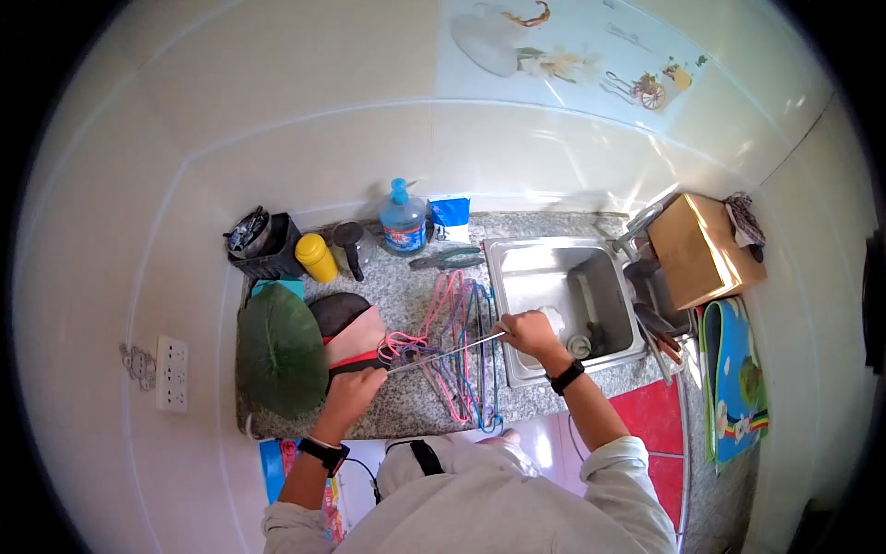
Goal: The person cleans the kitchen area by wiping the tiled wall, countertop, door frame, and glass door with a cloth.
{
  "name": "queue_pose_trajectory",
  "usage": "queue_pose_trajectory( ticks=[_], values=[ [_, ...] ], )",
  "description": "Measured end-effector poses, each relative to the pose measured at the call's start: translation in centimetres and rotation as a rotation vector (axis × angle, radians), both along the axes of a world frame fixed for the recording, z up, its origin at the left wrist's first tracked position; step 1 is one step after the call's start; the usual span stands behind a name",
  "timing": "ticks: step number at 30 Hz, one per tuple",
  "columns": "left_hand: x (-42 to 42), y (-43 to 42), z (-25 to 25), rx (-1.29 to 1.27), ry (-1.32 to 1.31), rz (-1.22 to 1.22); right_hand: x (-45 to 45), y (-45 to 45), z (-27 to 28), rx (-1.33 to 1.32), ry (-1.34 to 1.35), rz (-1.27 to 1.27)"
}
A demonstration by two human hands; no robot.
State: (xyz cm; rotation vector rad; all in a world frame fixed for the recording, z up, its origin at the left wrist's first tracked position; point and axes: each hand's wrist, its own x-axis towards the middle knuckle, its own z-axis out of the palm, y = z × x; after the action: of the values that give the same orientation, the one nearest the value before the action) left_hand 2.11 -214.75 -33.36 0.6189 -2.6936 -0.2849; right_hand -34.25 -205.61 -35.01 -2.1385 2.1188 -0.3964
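From my remote seat, through the head camera, I have one thin pale rod [452, 352] up in both hands: the left hand [358, 392] is closed on its near end and the right hand [530, 333] pinches the far end. It slants across the bunch of coloured hangers [476, 369] lying on the granite counter [397, 307], just beside the sink [563, 249]. By my judgement only this one piece is being dealt with; the hangers below lie loose and overlapping, neither hand gripping them, so I would count them as not yet sorted out.

Much escapes me here. My fists cover both ends of the rod, so I can't say whether it is a bare wire or a hanger seen edge-on (it is very thin at this distance), nor whether it touches the pile. The tangle is too dense to count. My left hand is close to the black and pink item [355, 334], which the large green leaf shape [281, 351] partly covers. The cardboard box [692, 249] blocks some of the smaller basin [660, 291].
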Motion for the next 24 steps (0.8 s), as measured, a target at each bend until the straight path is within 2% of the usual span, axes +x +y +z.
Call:
queue_pose_trajectory(
  ticks=[2, 3, 4, 6, 8, 10, 15, 17, 18, 20, 23, 24],
  values=[
    [-0.3, -0.3, 0.5, 0.012, -0.018, 0.0, 0.9, 1.7, 0.6, 0.28, 0.015, 0.053],
    [-0.5, -0.6, 0.6, 0.011, -0.093, 0.003, 0.9, 2.3, 0.0, 0.29, 0.028, 0.089],
    [-0.6, -0.9, 0.7, 0.008, -0.165, 0.004, 1.7, 3.5, 0.7, 0.365, -0.074, 0.087],
    [-0.7, -1.0, 0.7, 0.027, -0.165, -0.014, 2.1, 5.3, -1.9, 0.548, -0.141, 0.066],
    [-0.3, -0.8, 0.6, 0.128, -0.259, -0.144, 3.1, 7.0, -3.2, 0.696, -0.183, 0.066],
    [0.8, -0.2, -1.0, 0.14, -0.304, -0.199, 4.0, 8.1, -5.8, 0.838, -0.319, 0.125],
    [3.8, 2.4, -6.6, 0.142, -0.499, -0.428, 7.2, 10.4, -6.3, 0.771, -0.355, 0.028],
    [4.1, 3.3, -8.9, 0.298, -0.64, -0.237, 7.9, 10.7, -8.6, 0.789, -0.105, -0.037],
    [4.1, 3.8, -9.6, 0.297, -0.646, -0.242, 8.1, 10.8, -8.9, 0.789, -0.112, -0.04],
    [4.2, 4.8, -11.0, 0.332, -0.664, -0.188, 8.5, 11.1, -9.3, 0.566, 0.017, -0.182],
    [5.0, 6.2, -15.2, 0.418, -0.528, -0.151, 7.5, 10.2, -9.0, 0.552, 0.094, -0.177],
    [4.7, 6.5, -14.5, 0.418, -0.527, -0.153, 7.3, 10.1, -8.9, 0.518, 0.138, -0.186]
  ],
)
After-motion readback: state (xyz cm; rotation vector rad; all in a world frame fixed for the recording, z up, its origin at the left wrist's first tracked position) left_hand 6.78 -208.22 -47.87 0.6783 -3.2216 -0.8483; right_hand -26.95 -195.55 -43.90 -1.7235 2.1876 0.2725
